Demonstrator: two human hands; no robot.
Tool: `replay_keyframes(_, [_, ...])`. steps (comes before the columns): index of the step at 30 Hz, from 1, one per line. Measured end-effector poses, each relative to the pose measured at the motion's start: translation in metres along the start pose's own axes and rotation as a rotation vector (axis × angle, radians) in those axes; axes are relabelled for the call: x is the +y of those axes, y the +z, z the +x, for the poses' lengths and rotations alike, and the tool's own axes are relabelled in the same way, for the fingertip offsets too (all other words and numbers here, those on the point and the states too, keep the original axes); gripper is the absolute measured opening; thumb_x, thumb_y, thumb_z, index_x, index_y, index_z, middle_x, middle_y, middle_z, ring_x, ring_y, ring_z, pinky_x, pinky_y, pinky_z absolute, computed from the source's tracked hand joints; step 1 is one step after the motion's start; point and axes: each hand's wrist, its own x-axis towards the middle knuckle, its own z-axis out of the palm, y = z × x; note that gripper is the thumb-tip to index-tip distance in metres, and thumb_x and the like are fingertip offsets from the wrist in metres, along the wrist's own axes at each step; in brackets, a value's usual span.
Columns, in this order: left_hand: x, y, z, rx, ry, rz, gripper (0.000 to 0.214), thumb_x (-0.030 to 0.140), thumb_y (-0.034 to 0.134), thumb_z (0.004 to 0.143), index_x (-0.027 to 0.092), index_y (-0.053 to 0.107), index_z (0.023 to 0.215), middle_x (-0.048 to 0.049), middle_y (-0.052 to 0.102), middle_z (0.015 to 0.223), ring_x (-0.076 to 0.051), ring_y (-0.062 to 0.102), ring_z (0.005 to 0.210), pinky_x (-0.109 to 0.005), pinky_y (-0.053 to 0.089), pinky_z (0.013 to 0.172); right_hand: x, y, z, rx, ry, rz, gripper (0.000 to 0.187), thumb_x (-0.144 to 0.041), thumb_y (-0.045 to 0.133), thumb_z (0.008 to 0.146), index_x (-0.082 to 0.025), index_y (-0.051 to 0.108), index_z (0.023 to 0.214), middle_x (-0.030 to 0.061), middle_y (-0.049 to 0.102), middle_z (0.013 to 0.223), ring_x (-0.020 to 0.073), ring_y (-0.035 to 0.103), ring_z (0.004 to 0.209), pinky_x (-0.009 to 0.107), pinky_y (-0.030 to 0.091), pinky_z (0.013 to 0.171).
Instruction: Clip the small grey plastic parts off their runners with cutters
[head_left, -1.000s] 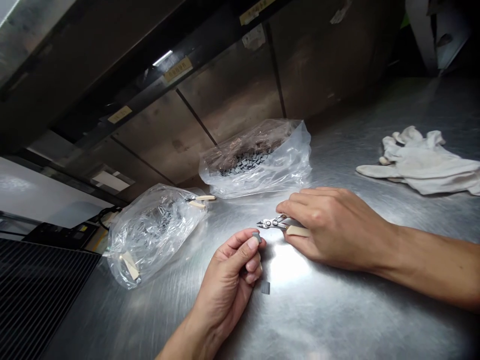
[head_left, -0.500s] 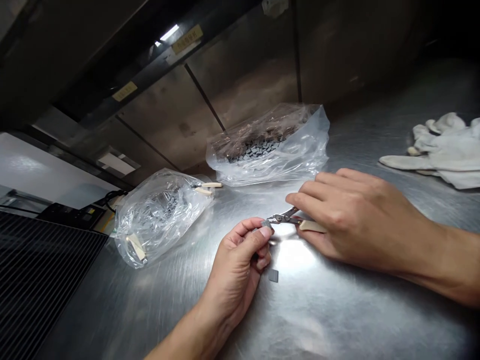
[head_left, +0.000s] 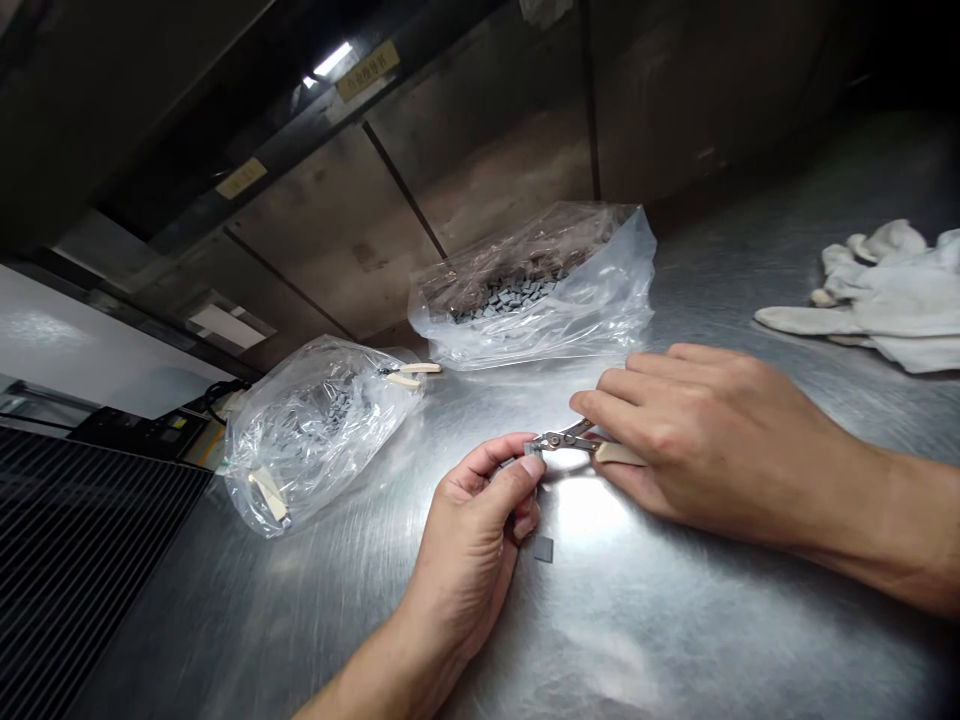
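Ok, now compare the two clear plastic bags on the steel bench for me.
The farther bag lies long and low, while the nearer bag looks puffier and rounder. The farther bag shows its gray blocks as a plain heap; the nearer bag's are half hidden by folds. The nearer bag has pale strips at its ends; the farther bag shows none. Both are clear plastic, hold small gray blocks and lie on the steel bench.

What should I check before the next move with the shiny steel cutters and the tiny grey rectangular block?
Tiny grey block pinched in left hand: ok.
Cream-handled steel side cutters gripped in right hand: ok.
Cutter tips against the tiny block: cannot tell.
Loose grey block on the brushed steel table, apart from both hands: ok.
Clear plastic bag of grey blocks, away from the hands: ok.
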Motion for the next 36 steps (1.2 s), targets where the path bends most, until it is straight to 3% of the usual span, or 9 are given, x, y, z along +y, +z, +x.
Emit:
replay_keyframes(10, [0.001,0.001,-0.001,0.019,0.015,0.033,0.023,0.021,0.084,0.074,0.014,0.074,0.092,0.0039,0.051,0.064,-0.006,0.037,0.056,-0.017,0.031,0.051,0.000,0.002,-0.001,-0.053,0.040,0.064,0.007,-0.024,0.069,0.079,-0.022,0.062,0.079,0.0011,0.061,0.070,0.0242,0.060,0.065,0.036,0.031,0.062])
replay_keyframes(17, [-0.001,-0.007,0.001,0.080,0.062,0.229,0.021,0.027,0.081,0.079,0.018,0.075,0.097,0.0037,0.051,0.067,-0.005,0.039,0.058,-0.017,0.030,0.053,-0.001,0.001,-0.002,-0.095,0.066,0.093,0.006,-0.025,0.067,0.081,-0.022,0.062,0.078,0.0000,0.062,0.069,0.0229,0.061,0.063,0.035,0.032,0.062])
replay_keyframes(36, [-0.003,-0.010,0.002,0.060,0.031,0.251,0.020,0.029,0.080,0.080,0.020,0.074,0.097,0.0036,0.054,0.067,-0.005,0.039,0.057,-0.016,0.032,0.054,-0.004,0.004,-0.002,-0.075,0.093,0.121,0.004,-0.023,0.060,0.081,-0.022,0.062,0.078,0.0012,0.062,0.072,0.0234,0.061,0.069,0.036,0.034,0.066])
